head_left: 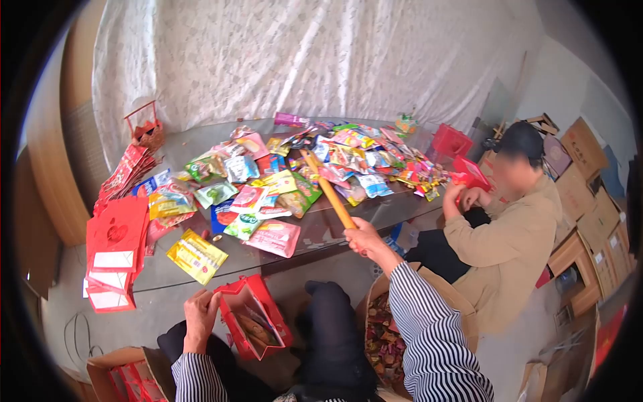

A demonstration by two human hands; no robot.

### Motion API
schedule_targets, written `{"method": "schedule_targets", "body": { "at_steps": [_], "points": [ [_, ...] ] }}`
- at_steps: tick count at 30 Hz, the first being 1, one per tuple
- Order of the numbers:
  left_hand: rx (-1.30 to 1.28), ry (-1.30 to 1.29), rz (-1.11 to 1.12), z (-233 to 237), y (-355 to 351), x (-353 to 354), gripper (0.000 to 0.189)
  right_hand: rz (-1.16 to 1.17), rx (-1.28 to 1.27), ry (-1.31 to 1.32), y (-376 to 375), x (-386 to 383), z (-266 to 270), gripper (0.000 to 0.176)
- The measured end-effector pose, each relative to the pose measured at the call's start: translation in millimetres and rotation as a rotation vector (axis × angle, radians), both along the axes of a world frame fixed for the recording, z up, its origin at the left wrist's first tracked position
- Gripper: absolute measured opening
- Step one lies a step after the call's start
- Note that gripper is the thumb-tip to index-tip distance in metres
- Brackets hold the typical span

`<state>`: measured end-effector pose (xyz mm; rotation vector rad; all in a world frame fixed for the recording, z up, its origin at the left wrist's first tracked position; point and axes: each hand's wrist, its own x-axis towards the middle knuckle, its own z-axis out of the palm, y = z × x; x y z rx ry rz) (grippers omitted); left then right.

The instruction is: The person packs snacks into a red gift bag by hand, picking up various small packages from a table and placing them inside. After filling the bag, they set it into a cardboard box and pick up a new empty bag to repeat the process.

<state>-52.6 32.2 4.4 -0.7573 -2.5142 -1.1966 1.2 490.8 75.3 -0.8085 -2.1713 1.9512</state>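
My right hand [365,238] is wrapped round the near end of a yellow-brown wooden stick [331,197]. The stick reaches forward over the table, and its far end lies among a pile of snack packets [348,151]. My left hand [199,313] is closed on the left rim of a red gift bag [268,311], which stands open between my legs and the table with some packets inside. Nearest the bag on the table is a yellow packet [197,256]; a pink packet [274,238] lies to its right.
Flat red bags [114,234] are stacked at the table's left end. A cardboard box of small wrapped sweets [385,342] stands by my right leg, and another box with red bags [130,375] is at lower left. At right, a seated person [509,228] handles a red bag [472,173].
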Motion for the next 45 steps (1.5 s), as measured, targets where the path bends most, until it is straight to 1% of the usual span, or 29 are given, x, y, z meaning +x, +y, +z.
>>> {"method": "schedule_targets", "body": {
  "at_steps": [3,4,5,7,8,11,12,15,16,19,20,22,26,27,29,30,33,35,36,39,40,41,43,44,45],
  "points": [
    [0.131,0.023,0.006,0.7,3.7,0.5,0.016,0.019,-0.039,0.019,-1.4,4.7,-4.7,0.042],
    [0.148,-0.015,0.0,-2.6,1.9,-1.1,0.016,0.027,-0.03,0.024,-4.0,6.3,-1.9,0.042],
    [0.157,-0.041,0.019,-4.3,1.9,-0.6,0.024,0.039,-0.025,0.027,-7.5,7.8,-2.2,0.043],
    [0.176,-0.087,0.072,8.3,3.8,5.1,0.042,0.054,-0.035,0.035,-4.9,8.2,-3.7,0.044],
    [0.142,-0.023,0.037,5.7,0.6,3.1,0.063,0.059,-0.033,0.022,-6.8,10.2,-0.9,0.045],
    [0.152,-0.064,0.048,14.4,0.1,7.6,0.069,0.101,-0.055,0.036,-5.3,6.5,1.8,0.045],
    [0.145,-0.064,0.05,17.1,0.1,8.2,0.064,0.115,-0.049,0.028,-9.4,6.0,7.8,0.047],
    [0.135,-0.031,0.045,9.6,-3.2,4.6,0.059,0.167,-0.026,0.033,-17.1,-10.1,19.9,0.051],
    [0.13,-0.071,0.051,9.2,-3.5,3.9,0.053,0.182,-0.02,0.038,-19.0,-13.7,21.8,0.052],
    [0.106,-0.076,0.045,13.4,-4.3,4.2,0.05,0.23,0.059,0.016,-28.5,-26.4,35.1,0.057],
    [0.106,-0.079,0.045,14.3,-4.6,4.4,0.047,0.225,0.068,0.05,-30.6,-30.8,34.6,0.056],
    [0.119,-0.098,0.053,14.9,-5.6,3.1,0.046,0.211,0.089,0.118,-33.6,-41.2,33.3,0.052],
    [0.134,-0.096,0.079,7.7,-8.1,0.6,0.045,0.254,0.206,0.121,-27.8,-74.4,48.1,0.063],
    [0.174,-0.078,0.082,0.6,-8.1,-1.8,0.045,0.256,0.24,0.128,-27.6,-80.1,50.6,0.066],
    [0.189,-0.125,0.086,5.5,-5.2,0.1,0.045,0.271,0.287,0.13,-30.1,-91.8,68.1,0.067],
    [0.184,-0.126,0.086,-0.1,-7.0,-2.5,0.045,0.244,0.352,0.119,-25.4,-100.2,70.0,0.066],
    [0.147,-0.048,0.06,3.4,-7.4,-2.9,0.045,0.219,0.533,0.109,-27.0,-133.8,76.9,0.065],
    [0.144,-0.062,0.065,7.2,-6.7,-2.7,0.045,0.204,0.572,0.054,-17.9,-158.7,71.3,0.066],
    [0.143,-0.068,0.07,7.2,-7.4,-2.1,0.045,0.222,0.592,0.09,-17.4,-161.4,74.0,0.064],
    [0.153,-0.089,0.079,10.3,-5.3,-4.8,0.044,0.292,0.484,0.039,-18.9,-164.3,93.2,0.061],
    [0.15,-0.098,0.082,11.6,-5.3,-5.7,0.044,0.293,0.587,-0.003,-25.3,-162.2,102.0,0.061],
    [0.145,-0.11,0.09,12.1,-6.9,-5.5,0.043,0.316,0.608,0.014,-17.9,-168.3,96.6,0.059],
    [0.134,-0.13,0.091,11.4,-8.0,-6.9,0.041,0.395,0.591,0.017,-6.7,-168.6,95.8,0.059],
    [0.131,-0.123,0.091,11.9,-8.0,-7.1,0.041,0.426,0.512,0.004,-5.2,-164.5,97.2,0.061],
    [0.131,-0.115,0.088,12.7,-7.8,-7.4,0.041,0.458,0.546,-0.011,-4.1,-161.3,98.5,0.062]
  ]
}}
